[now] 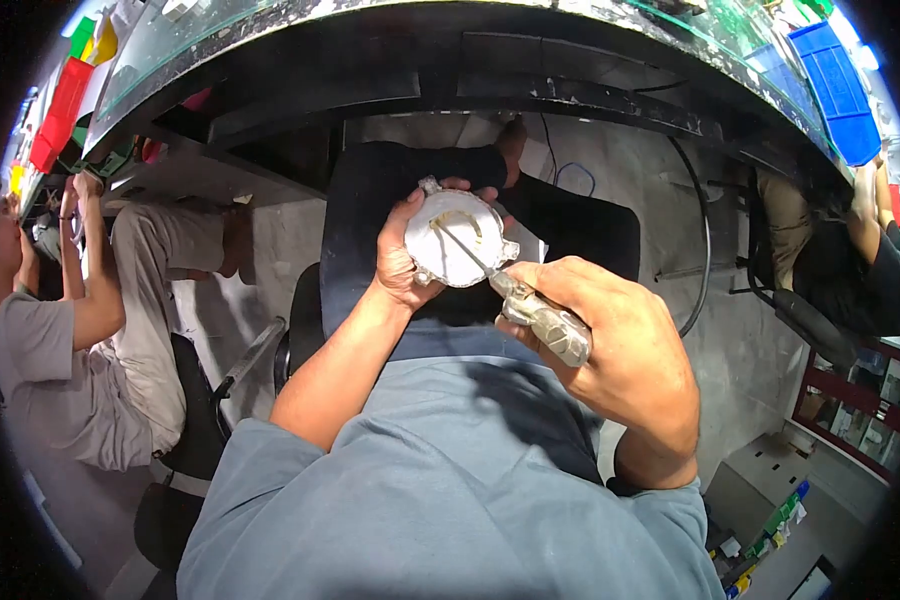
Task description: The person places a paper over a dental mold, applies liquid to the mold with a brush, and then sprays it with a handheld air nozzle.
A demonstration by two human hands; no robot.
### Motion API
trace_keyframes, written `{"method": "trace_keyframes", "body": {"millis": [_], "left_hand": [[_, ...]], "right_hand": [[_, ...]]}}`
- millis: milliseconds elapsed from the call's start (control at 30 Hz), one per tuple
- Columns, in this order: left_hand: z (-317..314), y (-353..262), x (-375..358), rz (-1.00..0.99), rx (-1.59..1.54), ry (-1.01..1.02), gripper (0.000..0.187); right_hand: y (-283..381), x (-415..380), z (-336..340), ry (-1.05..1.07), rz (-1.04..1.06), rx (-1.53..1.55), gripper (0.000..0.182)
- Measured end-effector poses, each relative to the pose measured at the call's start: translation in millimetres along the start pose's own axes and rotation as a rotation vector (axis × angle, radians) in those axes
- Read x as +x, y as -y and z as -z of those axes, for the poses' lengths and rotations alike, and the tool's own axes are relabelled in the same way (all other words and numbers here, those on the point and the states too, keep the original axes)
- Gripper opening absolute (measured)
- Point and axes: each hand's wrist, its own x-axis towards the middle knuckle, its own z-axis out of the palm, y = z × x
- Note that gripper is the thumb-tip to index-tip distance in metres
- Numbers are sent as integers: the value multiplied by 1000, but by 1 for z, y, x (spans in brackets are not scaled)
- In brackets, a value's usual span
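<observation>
My left hand (400, 255) holds a round, whitish disc-shaped part (455, 262) over my lap, with fingers wrapped round its edge. Small lugs stick out from the part's rim, and a curved recess shows on its upper face. In my right hand (625, 345) is a hand tool (560, 335) with a thick, worn, grey-beige handle and a thin straight shaft. The shaft reaches across the part's face, its tip at the curved recess. My right fingers are closed round the handle, partly hidden behind it.
A glass-topped workbench (390, 25) with a spattered edge runs ahead of me. Red (62, 115) and blue (838, 92) bins stand at its ends. Another person (60, 360) sits at left, another (840, 250) at right. A black cable (708, 240) hangs at right.
</observation>
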Motion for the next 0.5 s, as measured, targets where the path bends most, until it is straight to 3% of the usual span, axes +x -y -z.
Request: {"method": "trace_keyframes", "body": {"millis": [333,500], "left_hand": [[2,0,0,3,8,37,60],[-11,0,-2,-95,137,-76,71]], "right_hand": [[-1,-1,1,4,39,-5,37],[-2,-2,2,1,18,-6,37]]}}
